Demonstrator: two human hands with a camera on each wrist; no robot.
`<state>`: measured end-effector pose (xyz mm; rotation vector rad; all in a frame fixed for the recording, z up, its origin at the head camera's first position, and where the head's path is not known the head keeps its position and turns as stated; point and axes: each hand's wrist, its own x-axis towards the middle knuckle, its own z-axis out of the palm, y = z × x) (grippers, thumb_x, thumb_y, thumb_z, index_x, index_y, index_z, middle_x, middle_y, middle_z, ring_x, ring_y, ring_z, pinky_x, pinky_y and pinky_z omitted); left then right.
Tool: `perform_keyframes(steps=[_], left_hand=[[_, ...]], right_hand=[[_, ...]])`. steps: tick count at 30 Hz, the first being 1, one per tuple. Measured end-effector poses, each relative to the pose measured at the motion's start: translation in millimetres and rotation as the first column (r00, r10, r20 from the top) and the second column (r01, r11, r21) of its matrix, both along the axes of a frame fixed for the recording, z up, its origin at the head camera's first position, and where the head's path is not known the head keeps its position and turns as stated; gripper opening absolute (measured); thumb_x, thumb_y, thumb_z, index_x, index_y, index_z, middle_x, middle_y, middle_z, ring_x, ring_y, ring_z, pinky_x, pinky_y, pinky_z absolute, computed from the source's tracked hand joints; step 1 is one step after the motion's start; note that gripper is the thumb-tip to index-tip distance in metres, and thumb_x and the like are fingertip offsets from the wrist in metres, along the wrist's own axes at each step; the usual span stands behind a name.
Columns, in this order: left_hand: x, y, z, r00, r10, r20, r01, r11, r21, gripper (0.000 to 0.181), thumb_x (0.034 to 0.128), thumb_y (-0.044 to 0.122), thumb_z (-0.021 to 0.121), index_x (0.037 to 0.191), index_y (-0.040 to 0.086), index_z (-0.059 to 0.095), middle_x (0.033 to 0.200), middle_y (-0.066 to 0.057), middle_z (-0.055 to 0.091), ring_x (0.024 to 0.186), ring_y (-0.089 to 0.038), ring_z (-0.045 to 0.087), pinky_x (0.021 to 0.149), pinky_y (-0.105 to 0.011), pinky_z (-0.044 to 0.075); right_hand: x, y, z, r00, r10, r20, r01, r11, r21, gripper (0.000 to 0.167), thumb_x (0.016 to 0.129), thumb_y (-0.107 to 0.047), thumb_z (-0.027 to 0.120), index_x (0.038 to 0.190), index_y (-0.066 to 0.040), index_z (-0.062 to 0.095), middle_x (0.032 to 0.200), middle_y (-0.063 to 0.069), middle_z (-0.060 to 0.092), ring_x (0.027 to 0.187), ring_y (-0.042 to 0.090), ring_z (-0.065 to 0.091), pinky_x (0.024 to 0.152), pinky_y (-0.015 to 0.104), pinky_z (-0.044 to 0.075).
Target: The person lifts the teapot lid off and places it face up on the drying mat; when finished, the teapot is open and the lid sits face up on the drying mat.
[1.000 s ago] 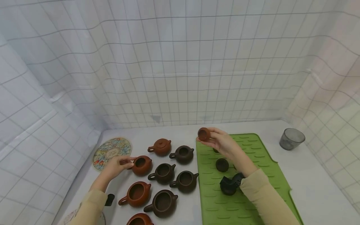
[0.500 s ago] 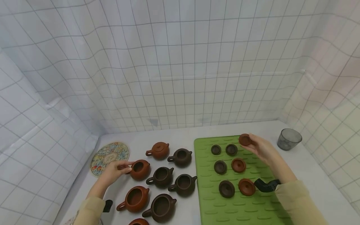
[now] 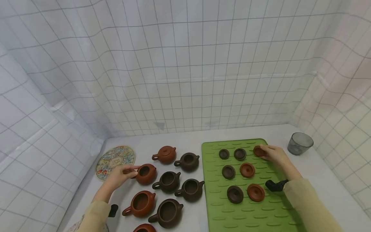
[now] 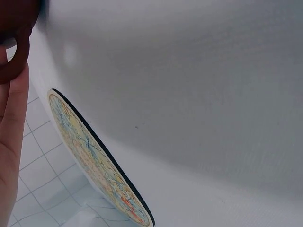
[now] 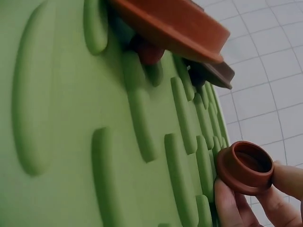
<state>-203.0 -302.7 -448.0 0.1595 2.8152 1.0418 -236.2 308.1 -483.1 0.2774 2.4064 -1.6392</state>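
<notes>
My left hand (image 3: pixel 116 177) pinches the handle of a lidless red-brown teapot (image 3: pixel 148 176), which stands on the white table with its spout to the right. In the left wrist view only part of that teapot (image 4: pixel 18 12) and its loop handle shows. Over at the far right of the green mat (image 3: pixel 217 211), my right hand (image 3: pixel 276 158) holds a small red-brown teapot lid (image 3: pixel 258 150) by its edge. The right wrist view shows this lid (image 5: pixel 234 177) hollow side up, with thumb and fingers around it. Whether it touches the mat I cannot tell.
Several lids lie upside down on the mat, among them a dark lid (image 3: pixel 235 194) and a red-brown lid (image 3: pixel 256 192). Lidless teapots, such as a dark teapot (image 3: pixel 166 214), stand left of it. A lidded teapot (image 3: pixel 166 154), a patterned round mat (image 3: pixel 116 158) and a grey glass (image 3: pixel 299 144) stand behind.
My right hand has carried the lid from above the mat's far left corner rightward, then lowered it toward the mat. My left hand stays at the teapot's handle.
</notes>
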Motion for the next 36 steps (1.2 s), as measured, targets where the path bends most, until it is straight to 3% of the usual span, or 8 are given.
perform_keyframes(steps=[10, 20, 23, 27, 32, 36], left_hand=[[-1.6, 2.5, 0.5, 1.0, 0.0, -0.007, 0.0, 1.0, 0.009, 0.03, 0.0895, 0.014, 0.072, 0.117, 0.001, 0.071, 0.102, -0.015, 0.073, 0.087, -0.016, 0.069, 0.074, -0.028, 0.053], [1.3, 2.2, -3.8, 1.0, 0.021, 0.014, -0.021, 1.0, 0.016, 0.031, 0.0899, 0.014, 0.072, 0.118, 0.002, 0.07, 0.101, -0.014, 0.073, 0.088, -0.017, 0.068, 0.074, -0.03, 0.052], [1.4, 1.3, -2.9, 1.0, 0.009, 0.01, -0.009, 1.0, 0.021, 0.031, 0.09, 0.013, 0.071, 0.119, 0.001, 0.07, 0.101, -0.014, 0.073, 0.087, -0.017, 0.067, 0.073, -0.029, 0.052], [0.8, -1.1, -0.6, 1.0, -0.019, 0.004, 0.019, 1.0, 0.013, 0.032, 0.09, 0.014, 0.071, 0.119, 0.0, 0.07, 0.097, -0.013, 0.073, 0.085, -0.018, 0.066, 0.069, -0.029, 0.05], [-2.0, -0.8, 5.7, 0.999, -0.048, -0.01, 0.048, 0.998, -0.03, 0.033, 0.0921, 0.014, 0.069, 0.121, -0.002, 0.067, 0.098, -0.014, 0.072, 0.089, -0.026, 0.069, 0.07, -0.033, 0.052], [-8.6, 7.4, 17.2, 0.998, -0.047, -0.042, 0.044, 0.996, -0.073, 0.032, 0.0946, 0.013, 0.066, 0.123, -0.001, 0.066, 0.11, -0.021, 0.071, 0.101, -0.036, 0.068, 0.076, -0.041, 0.055]], right_hand=[[-1.3, 2, 2.8, 1.0, 0.021, 0.022, -0.026, 0.976, 0.214, 0.068, 0.105, -0.044, 0.039, 0.142, 0.013, 0.041, 0.145, 0.038, 0.038, 0.117, 0.039, 0.061, 0.095, 0.042, 0.054], [-4.9, -1, 4.8, 0.998, 0.032, -0.052, -0.015, 0.953, 0.304, 0.052, 0.106, -0.029, 0.044, 0.135, 0.014, 0.05, 0.121, 0.035, 0.058, 0.083, 0.016, 0.067, 0.081, 0.039, 0.058], [-5.1, -3, 5.4, 0.998, 0.038, -0.059, -0.018, 0.948, 0.316, 0.052, 0.107, -0.029, 0.042, 0.134, 0.014, 0.05, 0.121, 0.035, 0.058, 0.088, 0.027, 0.068, 0.082, 0.041, 0.057], [-5.2, -4, 9.2, 0.995, 0.075, -0.059, -0.048, 0.927, 0.371, 0.054, 0.107, -0.031, 0.039, 0.135, 0.014, 0.049, 0.127, 0.037, 0.054, 0.11, 0.046, 0.059, 0.091, 0.052, 0.052], [-6.0, -7, 16.1, 0.993, 0.096, -0.062, -0.059, 0.895, 0.442, 0.054, 0.107, -0.032, 0.038, 0.136, 0.012, 0.049, 0.134, 0.038, 0.049, 0.12, 0.052, 0.05, 0.097, 0.06, 0.045], [-7.4, -19, 31.3, 0.991, 0.092, -0.095, -0.04, 0.892, 0.449, 0.053, 0.107, -0.033, 0.037, 0.137, 0.01, 0.049, 0.138, 0.036, 0.047, 0.125, 0.053, 0.044, 0.098, 0.062, 0.043]])
